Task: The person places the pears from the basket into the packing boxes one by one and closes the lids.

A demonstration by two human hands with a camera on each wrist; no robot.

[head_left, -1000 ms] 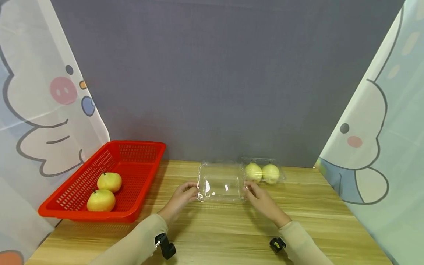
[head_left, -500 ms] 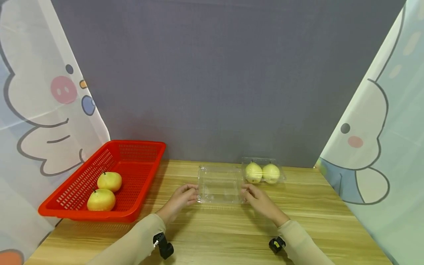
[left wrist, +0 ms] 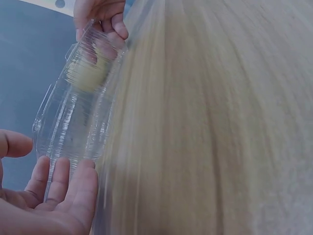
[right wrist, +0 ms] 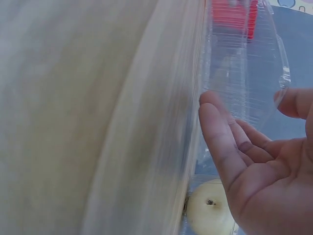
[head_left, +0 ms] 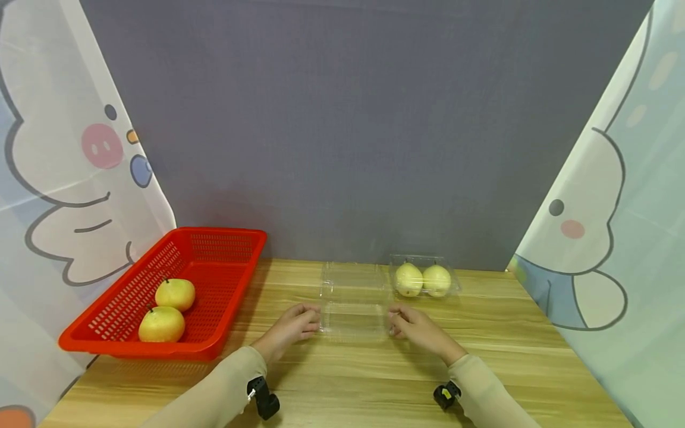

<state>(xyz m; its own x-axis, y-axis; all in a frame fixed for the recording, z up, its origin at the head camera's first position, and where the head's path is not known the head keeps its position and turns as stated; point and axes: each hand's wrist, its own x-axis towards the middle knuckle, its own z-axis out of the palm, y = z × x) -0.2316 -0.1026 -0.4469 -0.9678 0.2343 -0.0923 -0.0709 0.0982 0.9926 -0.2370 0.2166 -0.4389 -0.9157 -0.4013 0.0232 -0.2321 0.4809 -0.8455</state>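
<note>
A clear plastic clamshell box (head_left: 354,318) lies across the table's middle, its see-through panels spread one behind the other in the head view. At its left end is my left hand (head_left: 291,327); the left wrist view shows straight fingertips (left wrist: 87,169) right at the end wall and the thumb apart. My right hand (head_left: 414,327) is at the other end, with its thumb (right wrist: 293,102) at the rim and loosely extended fingers along the side. Behind the right hand, two pale yellow pears (head_left: 409,279) sit in another clear box (head_left: 425,259).
A red plastic basket (head_left: 225,285) stands at the left, holding two yellow pears (head_left: 162,324). The wooden table (head_left: 342,386) ends at a grey backdrop (head_left: 342,131), and printed cloths (head_left: 615,238) hang on both sides.
The clear box has come down toward the person, and its panels now look spread front to back. Both hands have shifted slightly nearer, while the pears stay put.
</note>
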